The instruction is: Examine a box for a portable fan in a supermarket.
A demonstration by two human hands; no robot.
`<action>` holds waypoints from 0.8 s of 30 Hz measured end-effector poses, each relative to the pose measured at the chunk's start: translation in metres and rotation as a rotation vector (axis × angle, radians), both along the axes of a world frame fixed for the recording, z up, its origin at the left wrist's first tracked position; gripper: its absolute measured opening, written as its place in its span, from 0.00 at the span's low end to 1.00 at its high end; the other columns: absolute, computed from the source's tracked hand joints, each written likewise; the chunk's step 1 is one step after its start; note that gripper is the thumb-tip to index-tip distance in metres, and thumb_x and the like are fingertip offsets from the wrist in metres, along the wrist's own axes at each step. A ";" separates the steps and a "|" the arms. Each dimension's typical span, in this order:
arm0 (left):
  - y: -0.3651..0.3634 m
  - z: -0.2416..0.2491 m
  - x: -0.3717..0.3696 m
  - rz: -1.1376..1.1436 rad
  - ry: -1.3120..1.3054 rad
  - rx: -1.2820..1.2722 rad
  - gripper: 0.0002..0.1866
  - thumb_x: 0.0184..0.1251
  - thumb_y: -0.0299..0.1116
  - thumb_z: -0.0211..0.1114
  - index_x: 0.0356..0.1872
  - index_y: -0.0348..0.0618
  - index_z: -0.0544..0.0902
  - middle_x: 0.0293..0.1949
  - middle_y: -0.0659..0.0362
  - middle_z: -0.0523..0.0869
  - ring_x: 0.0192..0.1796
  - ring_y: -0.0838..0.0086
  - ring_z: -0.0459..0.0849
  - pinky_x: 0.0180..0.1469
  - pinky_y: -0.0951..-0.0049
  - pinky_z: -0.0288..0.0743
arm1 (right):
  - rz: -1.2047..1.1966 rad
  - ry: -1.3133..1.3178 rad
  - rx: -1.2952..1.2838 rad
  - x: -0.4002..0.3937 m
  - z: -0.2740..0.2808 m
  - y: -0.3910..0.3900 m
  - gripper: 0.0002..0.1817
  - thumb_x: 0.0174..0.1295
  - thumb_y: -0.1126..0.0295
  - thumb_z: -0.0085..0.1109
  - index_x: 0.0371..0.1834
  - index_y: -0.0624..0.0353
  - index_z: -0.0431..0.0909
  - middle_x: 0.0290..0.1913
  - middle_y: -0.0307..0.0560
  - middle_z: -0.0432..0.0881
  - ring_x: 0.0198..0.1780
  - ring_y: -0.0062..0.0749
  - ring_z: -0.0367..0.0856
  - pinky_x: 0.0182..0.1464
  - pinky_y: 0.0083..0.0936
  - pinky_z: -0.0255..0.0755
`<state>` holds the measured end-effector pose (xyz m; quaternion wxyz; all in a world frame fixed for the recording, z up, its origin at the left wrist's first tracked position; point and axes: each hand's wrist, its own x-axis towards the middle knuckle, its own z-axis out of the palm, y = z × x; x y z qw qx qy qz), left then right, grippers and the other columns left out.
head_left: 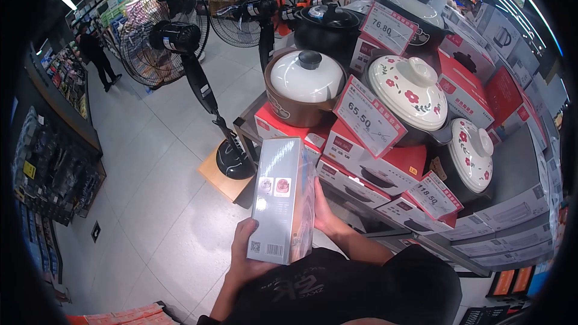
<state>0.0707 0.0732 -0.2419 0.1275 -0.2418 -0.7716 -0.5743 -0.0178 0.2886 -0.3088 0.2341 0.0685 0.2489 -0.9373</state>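
Observation:
A tall grey box [277, 204] with two small round pictures and a barcode on its side is held upright in front of my body. My left hand [244, 247] grips its lower left side, thumb on the grey face. Against the box's right side rests my right hand [322, 207], its fingers partly hidden behind the box. Just beyond the box stands a brown pot [293, 108] with a white lid, on a red and white carton.
Flower-lidded pots [406, 93] and price signs [370, 117] stand on stacked cartons at the right. A black standing fan [201, 84] is at the left on a wooden base [211, 171]. Dark packages [51, 162] hang at the far left. A person [95, 54] stands in the aisle.

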 end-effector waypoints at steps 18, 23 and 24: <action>-0.004 0.004 0.002 0.003 0.011 -0.005 0.52 0.35 0.37 0.83 0.65 0.46 0.60 0.54 0.45 0.70 0.55 0.55 0.73 0.54 0.62 0.71 | 0.011 -0.001 -0.013 -0.003 0.002 -0.009 0.41 0.64 0.35 0.37 0.71 0.53 0.55 0.68 0.49 0.63 0.67 0.40 0.63 0.68 0.40 0.58; -0.009 -0.005 0.004 0.031 0.011 -0.004 0.52 0.34 0.36 0.83 0.64 0.44 0.60 0.53 0.45 0.70 0.54 0.57 0.74 0.53 0.63 0.72 | 0.033 0.001 0.006 -0.008 0.001 -0.012 0.41 0.64 0.35 0.37 0.72 0.53 0.53 0.69 0.49 0.62 0.68 0.42 0.62 0.68 0.41 0.58; -0.009 -0.006 0.004 0.028 -0.008 0.037 0.53 0.34 0.35 0.83 0.64 0.43 0.59 0.52 0.45 0.70 0.53 0.57 0.75 0.52 0.63 0.72 | 0.035 0.003 0.006 -0.009 0.001 -0.013 0.41 0.64 0.35 0.37 0.72 0.53 0.53 0.69 0.49 0.62 0.68 0.42 0.62 0.68 0.41 0.58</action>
